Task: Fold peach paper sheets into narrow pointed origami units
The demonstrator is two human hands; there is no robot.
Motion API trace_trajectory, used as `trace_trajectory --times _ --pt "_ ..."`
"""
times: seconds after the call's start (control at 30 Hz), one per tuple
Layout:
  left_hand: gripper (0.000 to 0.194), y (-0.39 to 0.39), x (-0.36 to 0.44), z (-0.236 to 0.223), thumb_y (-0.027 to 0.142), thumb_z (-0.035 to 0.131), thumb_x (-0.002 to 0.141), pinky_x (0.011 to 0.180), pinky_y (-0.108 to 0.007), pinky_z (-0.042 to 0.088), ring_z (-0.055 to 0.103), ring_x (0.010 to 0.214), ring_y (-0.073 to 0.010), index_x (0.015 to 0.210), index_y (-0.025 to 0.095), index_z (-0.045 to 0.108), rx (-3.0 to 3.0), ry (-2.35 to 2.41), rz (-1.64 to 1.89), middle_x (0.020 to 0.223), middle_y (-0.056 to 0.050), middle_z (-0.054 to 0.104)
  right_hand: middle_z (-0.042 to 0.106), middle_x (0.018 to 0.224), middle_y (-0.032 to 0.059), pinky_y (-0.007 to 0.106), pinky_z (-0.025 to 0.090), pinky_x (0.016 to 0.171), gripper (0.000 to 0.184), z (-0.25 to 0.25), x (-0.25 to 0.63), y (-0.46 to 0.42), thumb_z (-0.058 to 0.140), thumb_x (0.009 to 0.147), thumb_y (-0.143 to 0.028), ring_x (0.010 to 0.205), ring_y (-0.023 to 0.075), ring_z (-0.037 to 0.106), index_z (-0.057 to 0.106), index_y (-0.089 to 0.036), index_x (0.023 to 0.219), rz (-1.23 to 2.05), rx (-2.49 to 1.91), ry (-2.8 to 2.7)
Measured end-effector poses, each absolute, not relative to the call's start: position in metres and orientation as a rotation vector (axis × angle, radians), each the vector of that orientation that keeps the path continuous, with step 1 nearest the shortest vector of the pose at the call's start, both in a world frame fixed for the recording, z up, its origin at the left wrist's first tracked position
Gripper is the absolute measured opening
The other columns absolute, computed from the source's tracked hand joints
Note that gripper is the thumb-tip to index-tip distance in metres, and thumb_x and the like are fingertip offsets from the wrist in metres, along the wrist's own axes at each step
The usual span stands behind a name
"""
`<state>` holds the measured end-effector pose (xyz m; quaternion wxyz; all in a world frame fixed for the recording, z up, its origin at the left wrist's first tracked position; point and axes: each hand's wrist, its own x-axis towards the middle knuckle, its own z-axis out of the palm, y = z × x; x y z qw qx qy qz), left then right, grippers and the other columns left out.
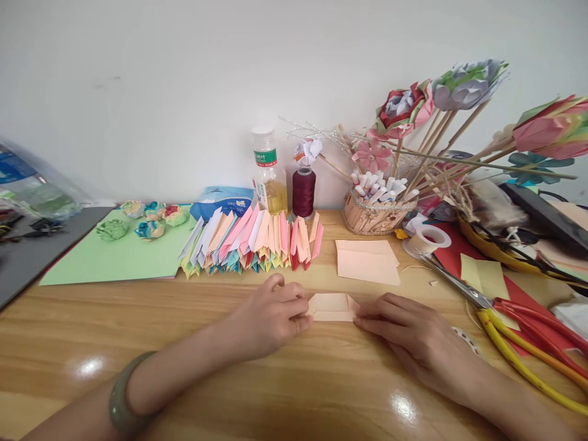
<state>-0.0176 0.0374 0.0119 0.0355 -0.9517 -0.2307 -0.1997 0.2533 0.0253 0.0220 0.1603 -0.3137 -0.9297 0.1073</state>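
Observation:
A small piece of peach paper (333, 306), folded along its edges and at its upper corners, lies low over the wooden table between my two hands. My left hand (278, 312) pinches its left end, the fingers curled. On the right end, my right hand (413, 337) grips the paper between thumb and fingertips, which partly cover that corner. Just behind are flat peach sheets (367, 260). Beyond my left hand stands a row of folded paper pieces (252, 239) in many colours.
Scissors (487, 303) with red and yellow handles lie at right, near a tape roll (427, 239). A basket (379, 214) of white-capped sticks and paper flowers (404, 110) stands behind. Further left are a thread spool (304, 193), a bottle (266, 174) and green paper (114, 263) bearing paper rosettes.

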Motion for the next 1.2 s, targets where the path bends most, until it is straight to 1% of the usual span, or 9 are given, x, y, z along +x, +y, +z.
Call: trace_trajectory --times 0.13,0.3,0.43,0.53,0.6,0.73,0.87,1.03,1.2 --pt "0.028 0.04 -0.018 0.011 0.016 0.04 0.098 0.073 -0.033 0.028 0.05 0.084 -0.0152 0.082 0.017 0.063 -2.863 -0.713 -0.655 0.08 0.0 0.064 0.067 0.099 0.0087 0.037 0.048 0.076 0.031 0.025 0.252 0.025 0.039 0.086 -0.008 0.092 0.0213 0.058 0.064 -0.019 0.099 0.254 -0.778 -2.651" --pt "0.016 0.038 -0.013 0.011 0.02 0.051 0.087 0.078 -0.037 0.03 0.05 0.089 -0.0202 0.087 0.016 0.066 -2.821 -0.942 -0.668 0.085 -0.004 0.063 0.068 0.098 0.0077 0.036 0.049 0.079 0.032 0.038 0.23 0.011 0.039 0.083 -0.012 0.088 0.0199 0.06 0.063 -0.018 0.104 0.496 -0.666 -2.749" --pt "0.039 0.035 -0.007 0.012 0.041 0.058 0.083 0.086 -0.043 0.032 0.046 0.097 -0.0262 0.112 0.016 0.062 -2.939 -1.133 -0.55 0.098 -0.009 0.059 0.066 0.11 0.0077 0.033 0.046 0.092 0.04 0.044 0.213 -0.001 0.038 0.082 -0.008 0.106 0.019 0.057 0.059 -0.016 0.115 0.672 -0.482 -2.831" --pt "0.04 0.035 -0.003 0.01 0.043 0.059 0.085 0.087 -0.041 0.033 0.042 0.101 -0.0254 0.121 0.025 0.056 -3.056 -1.092 -0.447 0.105 -0.008 0.056 0.066 0.112 0.0074 0.028 0.047 0.09 0.039 0.034 0.217 0.003 0.037 0.085 -0.007 0.106 0.0152 0.058 0.057 -0.017 0.117 0.716 -0.539 -2.651" --pt "0.038 0.037 -0.002 0.007 0.044 0.063 0.082 0.087 -0.04 0.033 0.042 0.102 -0.0247 0.117 0.029 0.059 -3.08 -1.077 -0.457 0.106 -0.006 0.056 0.065 0.113 0.0099 0.033 0.049 0.088 0.037 0.024 0.223 0.01 0.037 0.086 -0.006 0.106 0.0172 0.058 0.055 -0.017 0.116 0.619 -0.744 -2.506" --pt "0.041 0.039 -0.003 0.003 0.049 0.066 0.078 0.086 -0.039 0.033 0.044 0.097 -0.0236 0.108 0.021 0.063 -3.022 -1.077 -0.627 0.1 -0.005 0.06 0.065 0.11 0.0096 0.038 0.05 0.086 0.029 0.013 0.229 0.023 0.044 0.089 -0.013 0.104 0.0204 0.058 0.058 -0.018 0.114 0.363 -0.849 -2.56" --pt "0.015 0.037 -0.005 0.004 0.031 0.058 0.089 0.079 -0.032 0.036 0.048 0.087 -0.0176 0.089 0.019 0.067 -2.99 -1.042 -0.838 0.084 -0.002 0.064 0.067 0.103 0.0094 0.039 0.052 0.078 0.025 0.011 0.233 0.025 0.044 0.091 -0.017 0.095 0.0217 0.061 0.062 -0.017 0.109 0.104 -0.858 -2.614" --pt "0.017 0.035 -0.005 0.0 0.023 0.051 0.093 0.073 -0.03 0.034 0.05 0.083 -0.0158 0.084 0.019 0.066 -2.937 -0.888 -0.854 0.081 0.0 0.066 0.067 0.099 0.0111 0.039 0.051 0.075 0.027 0.013 0.241 0.023 0.04 0.093 -0.016 0.091 0.0236 0.06 0.061 -0.013 0.109 -0.105 -0.892 -2.637" --pt "0.023 0.038 -0.006 0.001 0.015 0.045 0.095 0.071 -0.031 0.032 0.051 0.084 -0.0163 0.082 0.017 0.064 -2.775 -0.783 -0.754 0.08 -0.001 0.067 0.065 0.086 0.0084 0.034 0.049 0.068 0.025 0.014 0.237 0.021 0.039 0.093 -0.017 0.079 0.0201 0.059 0.062 -0.015 0.103 -0.061 -0.931 -2.638"
